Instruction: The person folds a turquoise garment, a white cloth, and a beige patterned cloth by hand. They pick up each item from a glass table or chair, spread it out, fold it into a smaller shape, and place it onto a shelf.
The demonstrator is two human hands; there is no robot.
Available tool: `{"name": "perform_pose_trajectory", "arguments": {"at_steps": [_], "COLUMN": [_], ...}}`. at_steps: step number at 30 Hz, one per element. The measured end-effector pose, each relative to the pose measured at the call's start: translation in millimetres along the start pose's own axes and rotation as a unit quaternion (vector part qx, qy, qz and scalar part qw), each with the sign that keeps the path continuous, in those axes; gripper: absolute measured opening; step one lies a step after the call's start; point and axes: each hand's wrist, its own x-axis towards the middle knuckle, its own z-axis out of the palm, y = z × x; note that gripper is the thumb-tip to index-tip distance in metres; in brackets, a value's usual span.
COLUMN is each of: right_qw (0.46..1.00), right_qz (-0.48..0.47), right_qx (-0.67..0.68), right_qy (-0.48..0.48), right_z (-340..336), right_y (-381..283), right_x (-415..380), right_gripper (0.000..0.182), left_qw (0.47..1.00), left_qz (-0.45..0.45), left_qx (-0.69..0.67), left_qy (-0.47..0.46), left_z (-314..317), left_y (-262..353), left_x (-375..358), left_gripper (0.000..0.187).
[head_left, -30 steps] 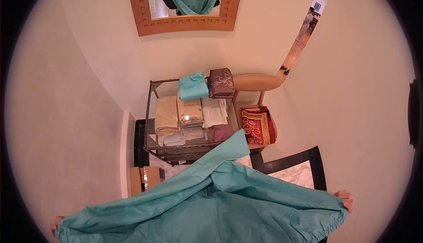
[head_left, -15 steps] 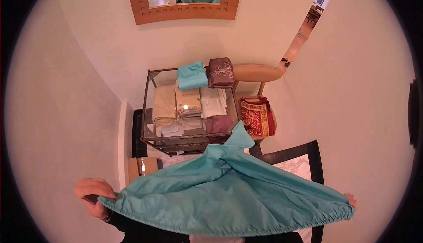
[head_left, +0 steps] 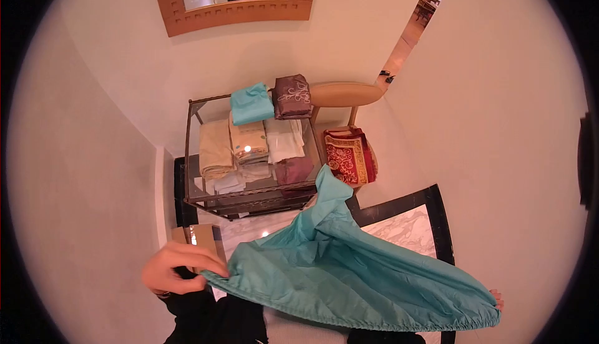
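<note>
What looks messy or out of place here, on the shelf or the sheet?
Nothing is spilled or damaged. The teal sheet hangs bunched and creased between the left hand and right hand. On the glass shelf, the folded linens sit in slightly uneven stacks.

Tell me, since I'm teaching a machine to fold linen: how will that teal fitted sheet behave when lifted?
Probably floppy: the teal sheet sags and creases between the left hand and right hand. Likely light, since pinched edges alone carry it. Its gathered elastic hem would probably bunch rather than lie flat.
</note>
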Motion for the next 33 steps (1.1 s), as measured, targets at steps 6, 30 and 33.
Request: {"name": "perform_pose_trajectory", "arguments": {"at_steps": [6,30,33], "right_qw": [0.998,0.964,0.958], "right_qz": [-0.004,-0.039,-0.046], "right_qx": [-0.056,-0.233,-0.251], "right_qy": [0.04,0.124,0.134], "right_z": [-9.9,-59.9,-66.3], "right_y": [-9.5,-42.3,-47.8], "right_x": [3.2,17.2,21.1], "right_gripper": [0.043,0.034,0.033], "left_qw": [0.997,0.956,0.946], "left_qz": [0.025,0.066,0.081], "left_qx": [0.008,-0.107,-0.103], "left_qy": [-0.074,-0.266,-0.296], "left_z": [40.5,146.7,156.3], "left_y": [-32.0,-86.7,-84.6], "left_x": [73.9,160.9,166.6], "left_gripper": [0.025,0.031,0.03]}}
